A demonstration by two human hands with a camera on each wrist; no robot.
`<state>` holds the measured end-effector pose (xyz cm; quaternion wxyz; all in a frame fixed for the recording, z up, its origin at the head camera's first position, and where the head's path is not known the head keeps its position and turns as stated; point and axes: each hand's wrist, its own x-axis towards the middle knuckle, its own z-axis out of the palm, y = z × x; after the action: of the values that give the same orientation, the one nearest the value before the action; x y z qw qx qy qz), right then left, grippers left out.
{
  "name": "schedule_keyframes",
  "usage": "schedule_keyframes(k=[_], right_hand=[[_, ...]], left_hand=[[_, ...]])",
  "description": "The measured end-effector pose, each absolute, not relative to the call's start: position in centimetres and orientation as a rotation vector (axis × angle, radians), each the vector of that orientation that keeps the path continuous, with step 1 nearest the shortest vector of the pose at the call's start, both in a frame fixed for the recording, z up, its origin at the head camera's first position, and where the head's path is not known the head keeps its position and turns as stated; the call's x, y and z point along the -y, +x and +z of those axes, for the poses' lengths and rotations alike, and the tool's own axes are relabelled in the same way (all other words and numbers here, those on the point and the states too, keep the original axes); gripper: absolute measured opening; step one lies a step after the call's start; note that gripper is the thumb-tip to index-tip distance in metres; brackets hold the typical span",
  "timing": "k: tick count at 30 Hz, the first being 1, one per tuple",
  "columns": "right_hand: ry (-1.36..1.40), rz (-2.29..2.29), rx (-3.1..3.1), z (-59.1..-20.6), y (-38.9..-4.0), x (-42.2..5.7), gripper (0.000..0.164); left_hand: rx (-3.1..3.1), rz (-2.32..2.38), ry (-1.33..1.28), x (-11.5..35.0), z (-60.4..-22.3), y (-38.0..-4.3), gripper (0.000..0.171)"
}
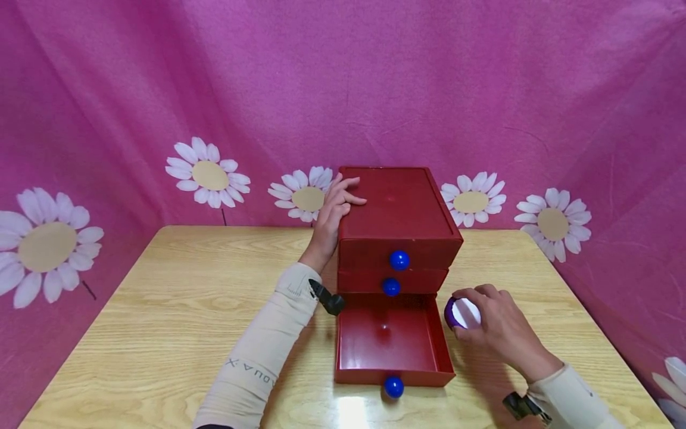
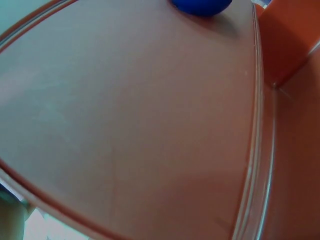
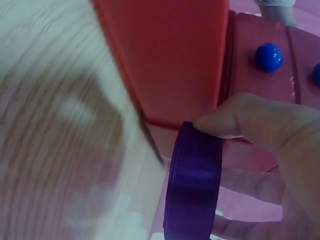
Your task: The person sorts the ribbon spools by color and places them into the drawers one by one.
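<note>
A red three-drawer cabinet (image 1: 396, 205) with round blue knobs stands on the table. Its bottom drawer (image 1: 386, 345) is pulled out, with nothing inside; the upper two are closed. My left hand (image 1: 332, 211) rests against the cabinet's left side, its fingers extended over the top edge. Right of the open drawer, my right hand (image 1: 501, 325) pinches a roll of purple ribbon (image 3: 195, 185) with a white face between thumb and fingers. In the right wrist view the roll is on edge beside the drawer's side wall. A red panel (image 2: 130, 115) fills most of the left wrist view.
The cabinet stands on a light wooden table (image 1: 214, 286). Behind and beside it hangs a pink cloth (image 1: 300, 83) with large white daisies. The bottom drawer's blue knob (image 1: 393, 387) sticks out toward the front.
</note>
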<state>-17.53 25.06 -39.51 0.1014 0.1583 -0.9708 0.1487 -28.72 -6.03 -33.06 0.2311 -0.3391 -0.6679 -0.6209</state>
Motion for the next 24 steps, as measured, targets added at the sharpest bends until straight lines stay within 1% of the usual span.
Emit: schedule_keyframes(k=[9,16,24], right_hand=[[0.470,0.458,2.857,-38.1,-16.5,-23.4,0.060],[0.556,0.472,2.780,-38.0,-15.9,-22.1,0.054],[0.570,0.529,2.798,-37.9,-15.9,-20.7,0.054]], left_hand=[[1.842,-1.700,-0.922,6.1,-32.9,-28.7,0.036],[1.826,-1.710,-0.925,6.1,-33.0,-28.8,0.036],[1.825,-1.718,-0.930,6.0,-33.2,-28.8,0.036]])
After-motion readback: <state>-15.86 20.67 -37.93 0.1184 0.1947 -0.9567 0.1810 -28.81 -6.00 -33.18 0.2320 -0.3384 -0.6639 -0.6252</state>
